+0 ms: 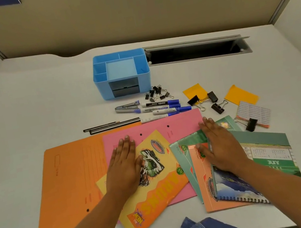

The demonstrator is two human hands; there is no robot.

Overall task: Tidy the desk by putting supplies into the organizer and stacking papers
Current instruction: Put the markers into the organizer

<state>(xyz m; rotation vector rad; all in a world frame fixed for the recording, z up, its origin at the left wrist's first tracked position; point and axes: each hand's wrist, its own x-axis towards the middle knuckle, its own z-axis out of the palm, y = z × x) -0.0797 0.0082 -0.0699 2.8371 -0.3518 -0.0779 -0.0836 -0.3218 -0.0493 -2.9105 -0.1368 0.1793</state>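
A blue desk organizer (pixel 103 86) stands at the back middle with its compartments bare. In front of it lie a stapler (pixel 126 107), several blue-capped markers (pixel 161 108), pencils (pixel 111 126) and a heap of small binder clips (pixel 157 92). My left hand (pixel 124 164) rests flat, fingers apart, on a pink folder (pixel 183 124) and a yellow notebook (pixel 159 196). My right hand (pixel 218 146) lies flat on green and peach notebooks (pixel 206 190) beside a spiral calendar (pixel 271 153). Under the pink folder lies an orange folder (pixel 68 187).
Large black binder clips (pixel 215 103) and yellow sticky notes (pixel 241 95) lie at the right, with a lined card (pixel 253 112) clipped nearby. A cable slot (pixel 195 51) opens in the desk behind. Partition walls enclose the desk on three sides.
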